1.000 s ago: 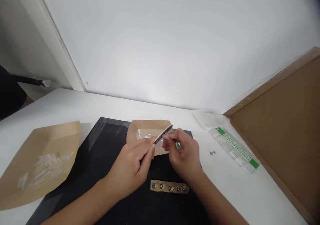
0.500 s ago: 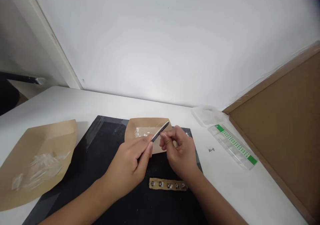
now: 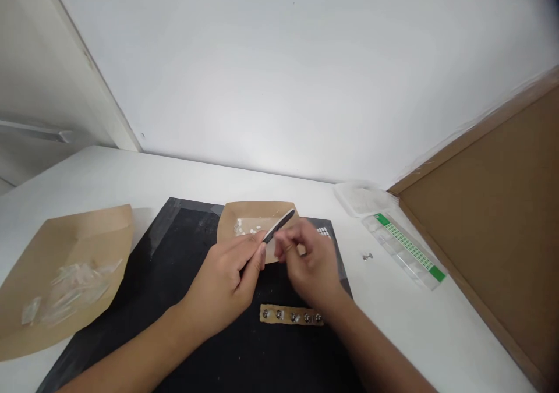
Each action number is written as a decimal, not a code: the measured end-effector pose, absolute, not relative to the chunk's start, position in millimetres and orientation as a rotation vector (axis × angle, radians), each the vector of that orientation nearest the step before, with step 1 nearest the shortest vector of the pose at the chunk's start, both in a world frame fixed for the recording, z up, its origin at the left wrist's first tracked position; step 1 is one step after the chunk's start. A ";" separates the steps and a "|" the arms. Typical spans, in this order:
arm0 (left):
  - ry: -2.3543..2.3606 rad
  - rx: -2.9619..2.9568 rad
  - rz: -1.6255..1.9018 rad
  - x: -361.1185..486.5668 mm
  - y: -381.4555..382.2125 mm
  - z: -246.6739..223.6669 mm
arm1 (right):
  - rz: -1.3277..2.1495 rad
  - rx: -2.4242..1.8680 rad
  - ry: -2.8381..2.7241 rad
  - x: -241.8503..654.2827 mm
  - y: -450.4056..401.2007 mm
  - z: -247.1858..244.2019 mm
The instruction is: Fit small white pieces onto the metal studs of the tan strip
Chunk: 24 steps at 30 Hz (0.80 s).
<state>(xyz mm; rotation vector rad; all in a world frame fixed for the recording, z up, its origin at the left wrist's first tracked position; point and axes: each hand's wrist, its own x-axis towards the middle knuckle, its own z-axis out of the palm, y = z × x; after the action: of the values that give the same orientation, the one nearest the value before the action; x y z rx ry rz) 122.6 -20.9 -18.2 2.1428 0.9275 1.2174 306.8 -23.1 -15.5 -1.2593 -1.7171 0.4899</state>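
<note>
My left hand (image 3: pixel 233 271) pinches the lower end of a nail file (image 3: pixel 282 223), dark on its face with a pale edge, which points up to the right. Close beside the file is my right hand (image 3: pixel 310 259), its thumb and index finger pressed together and slightly blurred; what lies between them, if anything, is too small to make out. Behind both hands, a brown paper tray (image 3: pixel 227 218) holds small white pieces. Nearer to me lies a brown strip (image 3: pixel 286 316) with several shiny metal knobs in a row, its right end close to my right wrist.
A larger brown paper tray (image 3: pixel 87 224) with clear plastic pieces stands at the left. Under the work is a black mat (image 3: pixel 187 253). To the right lie small metal parts (image 3: pixel 367 257), a clear packet with a green label (image 3: pixel 408 247) and a translucent bag (image 3: pixel 360 198). Brown board (image 3: pixel 489 206) borders the right.
My right fingers have shifted slightly left along the file and turned blurry. The left hand keeps its hold on the nail file. White pieces behind my right hand now show more.
</note>
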 end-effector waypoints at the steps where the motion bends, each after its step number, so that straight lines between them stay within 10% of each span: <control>1: 0.916 2.142 1.221 122.4 -20.7 -17.8 | 0.503 -1.249 -1.750 306.8 -23.0 -15.7; 24: 0.917 2.163 1.167 119.5 -20.2 -17.9 | 0.580 -1.290 -1.633 304.6 -23.9 -10.6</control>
<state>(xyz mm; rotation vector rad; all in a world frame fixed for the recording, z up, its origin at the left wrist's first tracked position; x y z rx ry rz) 119.5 -20.2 -17.9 2.1628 0.9174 1.1670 304.6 -23.9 -10.6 -1.2899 -1.6329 0.5800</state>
